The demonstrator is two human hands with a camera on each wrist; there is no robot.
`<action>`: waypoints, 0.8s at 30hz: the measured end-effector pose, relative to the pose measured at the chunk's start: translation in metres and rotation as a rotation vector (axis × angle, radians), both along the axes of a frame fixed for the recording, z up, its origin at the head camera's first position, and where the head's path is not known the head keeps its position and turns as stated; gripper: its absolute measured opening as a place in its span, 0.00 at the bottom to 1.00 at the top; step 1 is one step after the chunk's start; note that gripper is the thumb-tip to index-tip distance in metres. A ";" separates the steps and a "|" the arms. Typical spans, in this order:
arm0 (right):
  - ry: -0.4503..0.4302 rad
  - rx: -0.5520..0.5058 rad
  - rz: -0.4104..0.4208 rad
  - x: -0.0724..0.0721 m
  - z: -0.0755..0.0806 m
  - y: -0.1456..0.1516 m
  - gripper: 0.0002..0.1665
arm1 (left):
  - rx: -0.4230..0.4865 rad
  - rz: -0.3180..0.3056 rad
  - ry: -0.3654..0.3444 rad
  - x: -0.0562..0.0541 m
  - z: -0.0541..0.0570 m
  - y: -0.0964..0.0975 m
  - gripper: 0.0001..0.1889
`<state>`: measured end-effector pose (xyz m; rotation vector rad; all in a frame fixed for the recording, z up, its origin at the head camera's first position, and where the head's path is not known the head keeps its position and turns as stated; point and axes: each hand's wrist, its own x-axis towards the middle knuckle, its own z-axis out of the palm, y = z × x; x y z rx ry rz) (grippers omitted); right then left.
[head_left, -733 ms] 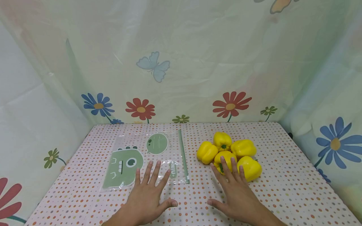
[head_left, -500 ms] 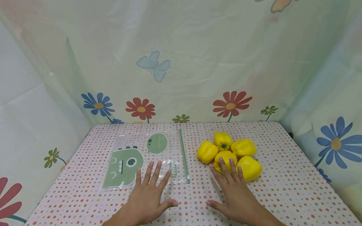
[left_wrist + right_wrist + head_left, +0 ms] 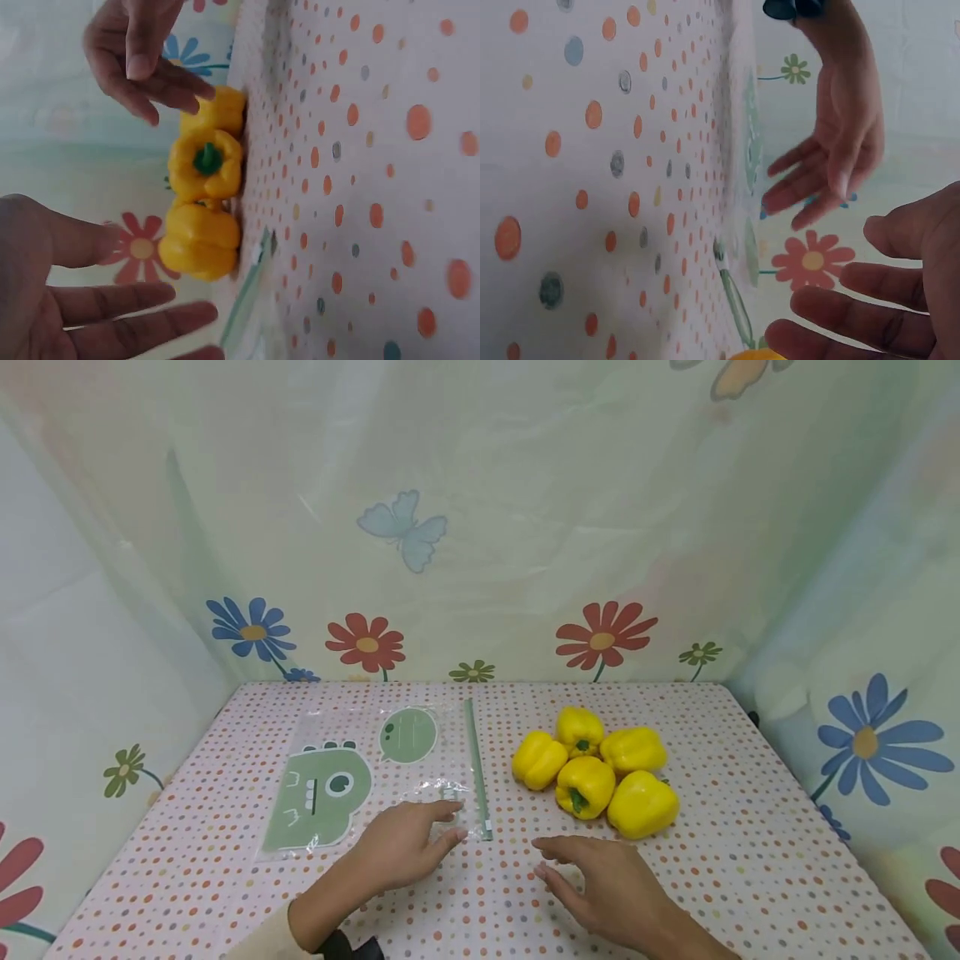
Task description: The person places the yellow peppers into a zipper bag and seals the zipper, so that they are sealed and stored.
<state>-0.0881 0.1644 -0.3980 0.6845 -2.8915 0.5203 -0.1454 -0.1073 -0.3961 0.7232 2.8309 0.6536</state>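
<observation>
A clear zip bag (image 3: 345, 814) printed with a green dinosaur lies flat on the left half of the table, its green slider strip (image 3: 477, 768) on the right side. Several yellow bell peppers (image 3: 585, 787) sit in a cluster right of it. My left hand (image 3: 408, 843) hovers over the bag's near right corner, fingers relaxed and holding nothing. In front of the peppers is my right hand (image 3: 600, 885), thumb apart from its loosely bent fingers. Both wrist views show the hands raised off the tabletop, palms facing each other. The peppers (image 3: 206, 161) appear beyond the hands in the left wrist view.
A polka-dot cloth (image 3: 450, 927) covers the table. Behind it and at both sides hang pale curtains (image 3: 510, 527) with printed flowers and butterflies. A dark band (image 3: 795, 7) circles the left wrist.
Both hands, earlier spread with palms down and fingers pointing away, have turned onto their sides with fingertips toward each other. The bag and peppers stay put; the view shifts slightly.
</observation>
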 end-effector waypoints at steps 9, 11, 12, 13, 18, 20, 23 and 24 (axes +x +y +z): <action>-0.250 -0.182 0.100 -0.026 -0.008 -0.015 0.16 | 0.061 0.063 -0.210 -0.063 -0.023 0.035 0.13; -0.306 -0.215 0.101 -0.040 -0.010 -0.019 0.15 | 0.046 0.070 -0.227 -0.076 -0.028 0.042 0.14; -0.328 -0.233 0.098 -0.048 -0.012 -0.021 0.15 | 0.046 0.072 -0.232 -0.082 -0.031 0.045 0.15; -0.344 -0.246 0.093 -0.055 -0.014 -0.022 0.15 | 0.045 0.075 -0.232 -0.086 -0.034 0.047 0.16; -0.374 -0.312 0.064 -0.089 -0.029 -0.031 0.16 | -0.012 0.111 -0.168 -0.097 -0.048 0.055 0.26; -0.371 -0.325 0.036 -0.099 -0.035 -0.036 0.13 | -0.053 0.132 -0.132 -0.097 -0.051 0.056 0.27; -0.365 -0.344 -0.007 -0.111 -0.040 -0.044 0.08 | -0.093 0.160 -0.099 -0.095 -0.051 0.055 0.24; -0.359 -0.348 -0.018 -0.114 -0.041 -0.047 0.07 | -0.098 0.169 -0.090 -0.093 -0.051 0.054 0.22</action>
